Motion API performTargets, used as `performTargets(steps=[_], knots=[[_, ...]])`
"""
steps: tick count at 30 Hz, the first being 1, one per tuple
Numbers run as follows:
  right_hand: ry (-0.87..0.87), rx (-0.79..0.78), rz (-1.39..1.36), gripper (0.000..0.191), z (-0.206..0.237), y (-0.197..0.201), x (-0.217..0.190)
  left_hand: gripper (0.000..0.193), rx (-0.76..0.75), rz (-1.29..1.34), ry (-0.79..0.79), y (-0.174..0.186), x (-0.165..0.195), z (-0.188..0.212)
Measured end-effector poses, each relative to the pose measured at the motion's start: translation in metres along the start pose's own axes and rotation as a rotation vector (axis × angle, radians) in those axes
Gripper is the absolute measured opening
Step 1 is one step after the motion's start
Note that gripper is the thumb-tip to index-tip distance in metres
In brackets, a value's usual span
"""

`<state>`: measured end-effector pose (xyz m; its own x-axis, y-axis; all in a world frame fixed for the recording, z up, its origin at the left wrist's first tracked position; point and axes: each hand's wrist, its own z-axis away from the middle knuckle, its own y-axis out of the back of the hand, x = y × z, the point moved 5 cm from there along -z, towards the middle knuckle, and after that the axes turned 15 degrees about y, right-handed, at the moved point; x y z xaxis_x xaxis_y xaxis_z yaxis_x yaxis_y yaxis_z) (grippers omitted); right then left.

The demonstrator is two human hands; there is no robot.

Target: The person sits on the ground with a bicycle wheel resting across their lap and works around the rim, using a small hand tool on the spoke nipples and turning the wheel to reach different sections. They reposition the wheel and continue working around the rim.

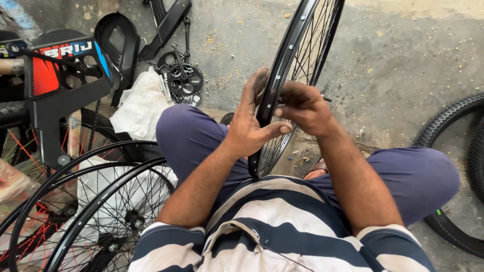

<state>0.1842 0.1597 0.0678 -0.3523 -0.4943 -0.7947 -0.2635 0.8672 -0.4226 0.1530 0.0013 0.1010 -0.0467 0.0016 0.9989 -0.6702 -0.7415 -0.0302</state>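
A black spoked bicycle wheel rim [295,50] stands upright between my knees, its lower edge near my lap. My left hand [250,123] is flat against the rim's left side, thumb pointing right across it. My right hand [302,108] grips the rim from the right, fingers curled over its edge. Both hands are grimy. Whether a small part is pinched in my right fingers I cannot tell.
Two more black spoked wheels [96,201] lean at lower left. A black chain guard [60,85], a crankset with chainring [182,78] and a white cloth [143,106] lie at upper left. A knobbly tyre [454,166] curves along the right on the concrete floor.
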Motion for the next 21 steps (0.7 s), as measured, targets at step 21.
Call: performTargets(steps=[21], knots=[[0.283, 0.033, 0.759, 0.03, -0.012, -0.023, -0.01, 0.113, 0.044, -0.024, 0.048, 0.012, -0.004, -0.004]])
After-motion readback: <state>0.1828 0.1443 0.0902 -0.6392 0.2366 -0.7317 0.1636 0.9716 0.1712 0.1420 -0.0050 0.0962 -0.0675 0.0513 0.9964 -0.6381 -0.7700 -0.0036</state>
